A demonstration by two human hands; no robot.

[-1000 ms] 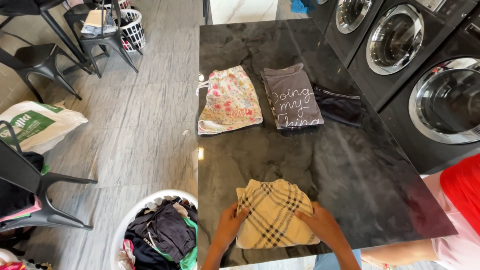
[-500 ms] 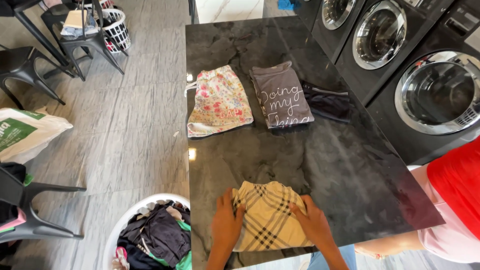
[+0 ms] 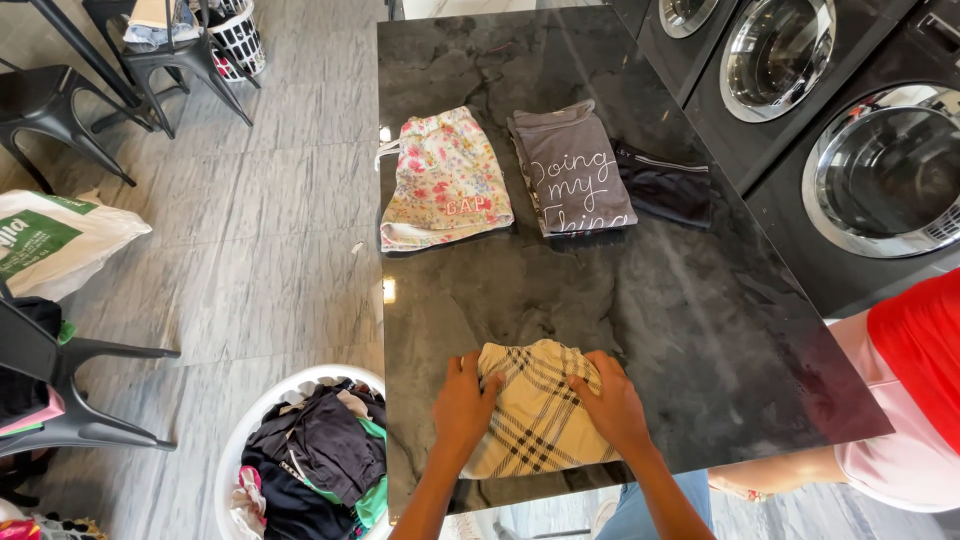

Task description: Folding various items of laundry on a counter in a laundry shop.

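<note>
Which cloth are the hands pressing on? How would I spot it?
Find the dark marble table beside the washers. At its near edge, both hands press a plaid cloth. It alone is cream with dark checks; the folded pieces farther back are flowery, grey and black.

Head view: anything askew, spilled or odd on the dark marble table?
Nothing spilled or damaged. Both hands, left hand and right hand, press the plaid garment at the near edge. The floral shorts, grey printed top and dark garment lie folded in a row.
</note>
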